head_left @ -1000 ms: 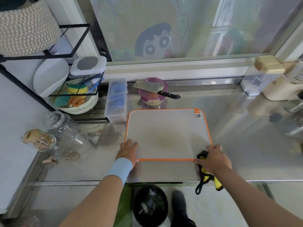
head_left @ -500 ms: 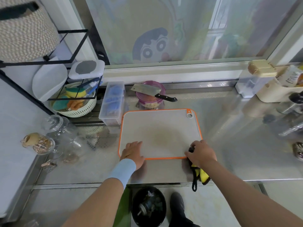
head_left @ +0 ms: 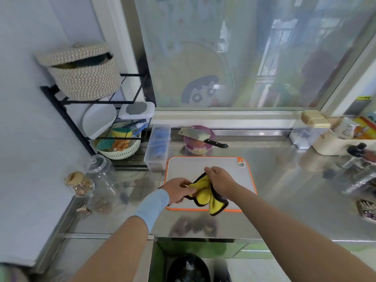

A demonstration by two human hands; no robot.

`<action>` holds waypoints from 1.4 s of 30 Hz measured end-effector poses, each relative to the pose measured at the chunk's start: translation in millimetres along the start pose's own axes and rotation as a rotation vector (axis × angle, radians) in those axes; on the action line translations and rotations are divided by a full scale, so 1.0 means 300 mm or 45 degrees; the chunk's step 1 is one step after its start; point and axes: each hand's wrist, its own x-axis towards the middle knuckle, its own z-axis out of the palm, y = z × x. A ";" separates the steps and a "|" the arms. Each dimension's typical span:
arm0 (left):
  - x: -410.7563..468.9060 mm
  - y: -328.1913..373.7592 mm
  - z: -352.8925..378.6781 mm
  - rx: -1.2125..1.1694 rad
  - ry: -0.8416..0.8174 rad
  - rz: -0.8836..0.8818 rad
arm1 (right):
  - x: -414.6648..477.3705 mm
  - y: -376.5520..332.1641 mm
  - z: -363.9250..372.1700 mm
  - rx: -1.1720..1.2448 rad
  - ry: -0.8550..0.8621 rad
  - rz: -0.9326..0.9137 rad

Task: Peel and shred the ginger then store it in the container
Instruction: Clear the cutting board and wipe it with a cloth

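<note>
Head view: left hand (head_left: 176, 190) and right hand (head_left: 221, 180) pinch a yellow cloth (head_left: 203, 196) above the cutting board (head_left: 203, 164), near its 6 o'clock edge. At 12 o'clock a cleaver (head_left: 192, 134) lies across the purple container (head_left: 200, 144), contents unclear.

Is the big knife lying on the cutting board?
No, the cleaver rests across the purple bowl behind the cutting board.

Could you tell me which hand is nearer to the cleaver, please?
Right. The right hand grips the yellow cloth over the board, before the cleaver; the left hand holds it nearer the person, leftward.
</note>
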 end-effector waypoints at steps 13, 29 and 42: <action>-0.086 0.177 -0.427 0.105 0.394 0.019 | 0.175 -0.438 0.025 -0.105 -0.630 -0.380; -0.401 0.316 -0.855 -0.820 1.028 0.248 | 0.189 -1.059 0.071 0.279 -0.740 -0.809; -0.921 0.471 -1.223 -0.278 1.850 0.279 | -0.138 -1.715 0.163 0.634 -0.587 -1.263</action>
